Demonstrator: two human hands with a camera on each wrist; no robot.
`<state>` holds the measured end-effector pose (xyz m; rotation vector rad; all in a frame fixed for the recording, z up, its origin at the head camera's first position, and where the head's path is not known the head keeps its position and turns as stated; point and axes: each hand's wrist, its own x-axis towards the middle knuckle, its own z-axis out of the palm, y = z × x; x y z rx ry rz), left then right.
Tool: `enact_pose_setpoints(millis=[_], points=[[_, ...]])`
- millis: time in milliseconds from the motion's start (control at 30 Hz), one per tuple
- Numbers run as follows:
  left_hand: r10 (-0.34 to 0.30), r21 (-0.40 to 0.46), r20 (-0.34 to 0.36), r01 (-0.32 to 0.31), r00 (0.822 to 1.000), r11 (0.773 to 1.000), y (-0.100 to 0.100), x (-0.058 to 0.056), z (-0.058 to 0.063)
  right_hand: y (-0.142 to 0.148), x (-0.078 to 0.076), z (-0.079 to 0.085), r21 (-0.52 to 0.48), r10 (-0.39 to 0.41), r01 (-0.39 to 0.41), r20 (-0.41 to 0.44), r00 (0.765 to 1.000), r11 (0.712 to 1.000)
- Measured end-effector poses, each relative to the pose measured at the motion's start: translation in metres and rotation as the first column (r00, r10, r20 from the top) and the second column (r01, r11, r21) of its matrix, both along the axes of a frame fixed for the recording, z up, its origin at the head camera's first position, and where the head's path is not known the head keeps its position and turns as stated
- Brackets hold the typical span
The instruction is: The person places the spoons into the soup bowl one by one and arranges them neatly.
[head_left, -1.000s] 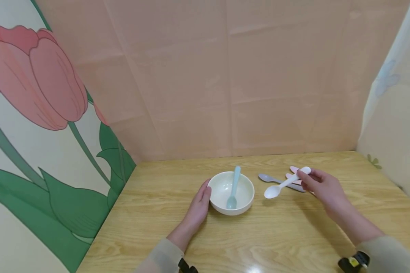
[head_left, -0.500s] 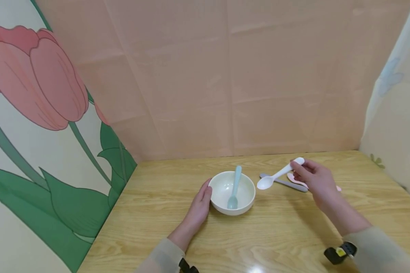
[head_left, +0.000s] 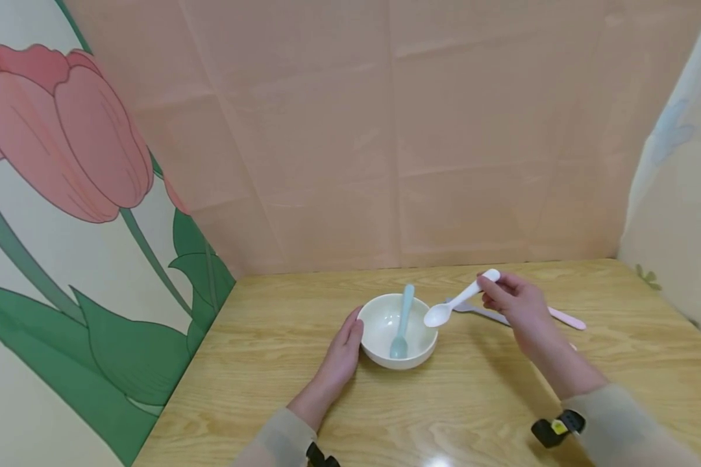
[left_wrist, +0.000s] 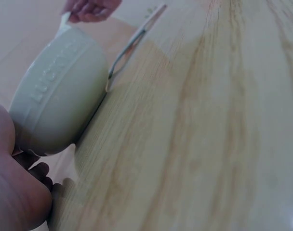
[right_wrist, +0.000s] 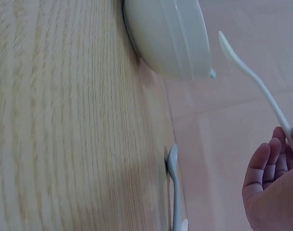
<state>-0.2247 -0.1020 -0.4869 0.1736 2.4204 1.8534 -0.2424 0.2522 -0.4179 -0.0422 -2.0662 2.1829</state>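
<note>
A white bowl (head_left: 375, 327) stands on the table, and a pale blue spoon (head_left: 404, 321) leans inside it with its handle above the far rim. My left hand (head_left: 341, 353) holds the bowl's left side, thumb at the rim; in the left wrist view the fingers (left_wrist: 38, 171) lie against its outer wall. Between thumb and fingers, my right hand (head_left: 520, 308) pinches a white spoon (head_left: 463, 297) by the handle end. That spoon's head overlaps the bowl's right rim in the head view; the right wrist view shows the white spoon (right_wrist: 257, 79) raised above rim height.
A greyish-purple spoon (head_left: 483, 312) lies on the wooden table (head_left: 444, 402) right of the bowl, partly behind my right hand. A pink handle (head_left: 566, 318) sticks out beyond that hand. A pinkish backdrop (head_left: 339, 162) closes off the table's far edge, with a tulip-printed panel (head_left: 105, 311) at left.
My right hand has carried the white spoon leftward, from over the other spoons to the bowl's right rim. The left hand and bowl have stayed in place.
</note>
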Motion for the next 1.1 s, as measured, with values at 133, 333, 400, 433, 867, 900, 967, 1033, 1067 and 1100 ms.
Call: enact_pose_setpoints(millis=[133,333,400,433,867,900,967,1033,1067,1100], points=[[-0.002,0.000,0.000,0.002,1.000,1.000,0.000,0.001,0.000,-0.007,-0.001,-0.001,-0.012,-0.002,0.002,-0.011,1.000,1.000],[-0.005,0.004,0.007,0.005,1.000,1.000,0.000,0.002,-0.002,-0.016,-0.001,-0.002,0.018,0.009,-0.008,-0.024,1.000,1.000],[-0.004,0.007,0.008,0.004,1.000,1.000,0.001,0.002,-0.002,-0.019,-0.001,-0.003,0.021,0.013,-0.013,-0.020,1.000,1.000],[-0.003,0.004,0.007,0.003,1.000,1.000,0.001,0.002,-0.002,-0.021,-0.002,-0.003,0.024,0.015,-0.015,-0.018,1.000,1.000],[0.006,-0.022,0.007,-0.006,1.000,1.000,0.001,-0.001,-0.002,-0.043,-0.008,-0.003,0.097,0.044,-0.044,0.006,0.999,0.994],[0.004,-0.022,0.000,-0.004,1.000,1.000,0.001,-0.001,-0.002,-0.045,-0.008,-0.003,0.092,0.048,-0.048,0.004,0.999,0.995],[0.003,-0.043,-0.023,-0.004,1.000,0.999,0.001,0.000,-0.001,-0.048,-0.009,-0.004,0.084,0.054,-0.054,0.003,0.999,0.995],[-0.003,-0.037,-0.042,0.002,0.999,0.999,0.001,0.000,-0.001,-0.050,-0.010,-0.005,0.081,0.059,-0.060,0.007,0.998,0.995],[-0.004,-0.035,-0.051,0.002,0.999,0.999,0.001,0.000,-0.001,-0.052,-0.011,-0.005,0.081,0.061,-0.062,0.009,0.998,0.995],[-0.006,-0.031,-0.050,0.004,0.999,1.000,0.001,0.000,-0.001,-0.053,-0.011,-0.006,0.080,0.064,-0.065,0.012,0.998,0.995]])
